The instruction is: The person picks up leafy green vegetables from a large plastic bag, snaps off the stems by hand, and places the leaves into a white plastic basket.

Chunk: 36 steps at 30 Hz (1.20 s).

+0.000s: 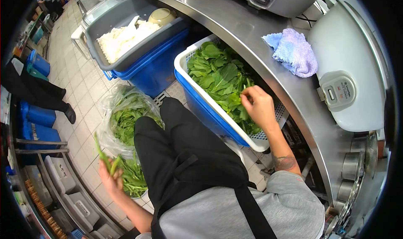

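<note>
My left hand [110, 176] is closed around a few thick green stems [100, 151], low on the left beside my knee. Below it, cut greens [133, 178] lie in a heap whose container is mostly hidden. An open clear plastic bag [110, 117] full of leafy greens [128, 123] stands on the floor by my leg. On my other side, a white perforated basket [181, 65] holds a pile of loose green leaves [218, 73] and rests on a blue bin [193, 100]. My right hand [258, 107] pinches a leafy green [235, 99] over that pile.
A grey tub [94, 50] with white rice [126, 39] and a bowl [161, 16] sits on a blue container [155, 67]. Rice cookers [352, 75] and a purple-blue cloth [296, 54] are on the steel counter [247, 33]. A person's legs [40, 88] show at left.
</note>
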{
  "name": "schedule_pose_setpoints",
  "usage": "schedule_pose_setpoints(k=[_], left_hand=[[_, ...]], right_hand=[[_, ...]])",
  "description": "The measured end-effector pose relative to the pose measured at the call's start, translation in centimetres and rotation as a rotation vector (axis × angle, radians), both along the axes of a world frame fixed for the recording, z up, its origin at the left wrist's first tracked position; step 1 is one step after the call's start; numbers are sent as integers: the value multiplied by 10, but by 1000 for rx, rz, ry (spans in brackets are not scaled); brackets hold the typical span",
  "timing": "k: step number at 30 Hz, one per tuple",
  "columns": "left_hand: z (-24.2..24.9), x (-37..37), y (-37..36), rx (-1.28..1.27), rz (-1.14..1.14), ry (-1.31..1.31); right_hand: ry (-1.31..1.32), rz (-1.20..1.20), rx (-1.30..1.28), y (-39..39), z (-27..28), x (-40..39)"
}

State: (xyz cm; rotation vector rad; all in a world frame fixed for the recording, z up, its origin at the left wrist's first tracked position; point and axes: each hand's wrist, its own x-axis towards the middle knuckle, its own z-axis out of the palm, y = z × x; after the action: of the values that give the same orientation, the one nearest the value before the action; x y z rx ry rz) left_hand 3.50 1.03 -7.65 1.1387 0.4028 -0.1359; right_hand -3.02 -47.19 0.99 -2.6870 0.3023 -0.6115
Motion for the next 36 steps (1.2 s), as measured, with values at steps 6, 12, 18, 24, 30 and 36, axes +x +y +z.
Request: schedule_pose_setpoints(k=[6, 12, 18, 24, 30, 36], left_hand=[[10, 11, -123, -622, -517, -58], [13, 27, -211, -948, -565, -20], [45, 42, -264, -950, -696, -91], [70, 37, -318, -557, -766, -219], [54, 19, -334, -207, -731, -297], [50, 29, -332, 196, -609, -500]], right_hand=[[-17, 13, 119, 24, 5, 10], [-276, 76, 491, 65, 32, 25], [-197, -3, 843, 49, 26, 28], [-265, 54, 1293, 32, 14, 16], [-437, -17, 1232, 31, -1, 20], [-210, -66, 337, 21, -5, 4]])
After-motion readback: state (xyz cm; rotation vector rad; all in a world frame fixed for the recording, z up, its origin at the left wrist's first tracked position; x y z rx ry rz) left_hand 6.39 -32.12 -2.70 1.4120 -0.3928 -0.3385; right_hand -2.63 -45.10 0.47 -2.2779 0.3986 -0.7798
